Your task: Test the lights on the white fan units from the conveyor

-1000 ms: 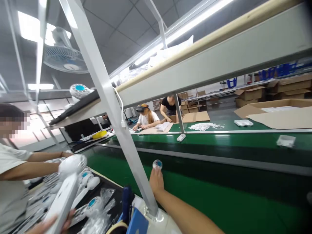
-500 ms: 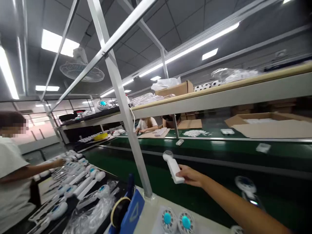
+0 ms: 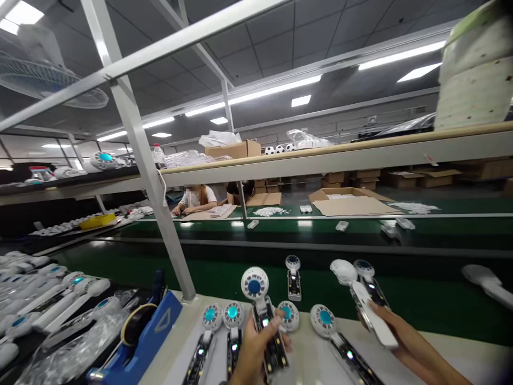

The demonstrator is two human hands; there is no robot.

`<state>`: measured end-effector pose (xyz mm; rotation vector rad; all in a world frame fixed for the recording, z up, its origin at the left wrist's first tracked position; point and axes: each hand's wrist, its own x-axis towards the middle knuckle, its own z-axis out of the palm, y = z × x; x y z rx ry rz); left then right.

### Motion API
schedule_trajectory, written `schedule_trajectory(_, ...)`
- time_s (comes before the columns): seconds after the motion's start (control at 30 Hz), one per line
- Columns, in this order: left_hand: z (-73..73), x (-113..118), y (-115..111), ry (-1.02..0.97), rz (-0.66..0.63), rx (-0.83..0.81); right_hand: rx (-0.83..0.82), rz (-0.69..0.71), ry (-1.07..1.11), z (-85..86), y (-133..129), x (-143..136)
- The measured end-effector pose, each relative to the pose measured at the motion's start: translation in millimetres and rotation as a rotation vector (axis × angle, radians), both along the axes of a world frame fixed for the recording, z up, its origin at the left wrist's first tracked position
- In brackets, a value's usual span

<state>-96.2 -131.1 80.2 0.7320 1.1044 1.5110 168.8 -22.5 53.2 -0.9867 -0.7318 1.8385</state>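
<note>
Left hand (image 3: pixel 252 346) has reappeared, gripping a handheld fan (image 3: pixel 261 307).

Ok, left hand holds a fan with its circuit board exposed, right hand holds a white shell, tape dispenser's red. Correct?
Not quite: the tape dispenser is blue, not red, per the head view. The left hand does hold the fan, the right hand the white shell.

Open-handled fan (image 3: pixel 262 312) and white handheld fan (image 3: pixel 362 298) were held apart.
The first leaned slightly left, dark board (image 3: pixel 276 348) lit; the second slanted, smooth handle (image 3: pixel 375 322) showing.
</note>
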Motion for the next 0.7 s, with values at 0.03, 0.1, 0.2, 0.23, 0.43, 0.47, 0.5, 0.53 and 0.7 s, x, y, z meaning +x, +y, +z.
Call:
schedule_trajectory(0.03, 3.7, 2, 8, 0.004, 0.036, 0.013, 0.010, -0.021, 0.015, -4.6, 0, 7)
schedule_trajectory(0.1, 6.8, 3, 20, -0.007, 0.095, 0.038, 0.002, -0.049, 0.060, -17.3, 3, 20)
schedule_trajectory(0.2, -2.8, -4, 30, -0.086, 0.138, 0.042, -0.059, -0.082, 0.150, -43.5, 9, 40)
schedule_trajectory(0.23, -8.8, -6, 31, -0.111, 0.148, 0.035, -0.061, -0.090, 0.183, -51.8, 11, 46)
schedule_trajectory(0.43, -35.4, -15, 25, -0.152, 0.177, -0.032, -0.091, -0.061, 0.171, -65.3, 9, 56)
schedule_trajectory(0.47, -35.7, -15, 23, -0.153, 0.176, -0.043, -0.094, -0.046, 0.167, -63.6, 8, 52)
schedule_trajectory(0.5, -35.0, -14, 21, -0.157, 0.173, -0.050, -0.098, -0.033, 0.157, -62.5, 6, 48)
schedule_trajectory(0.53, -33.7, -14, 19, -0.162, 0.165, -0.055, -0.101, -0.029, 0.135, -62.5, 5, 45)
schedule_trajectory(0.7, -28.9, -11, 16, -0.174, 0.154, -0.069, -0.047, -0.129, -0.066, -80.4, 6, 47)
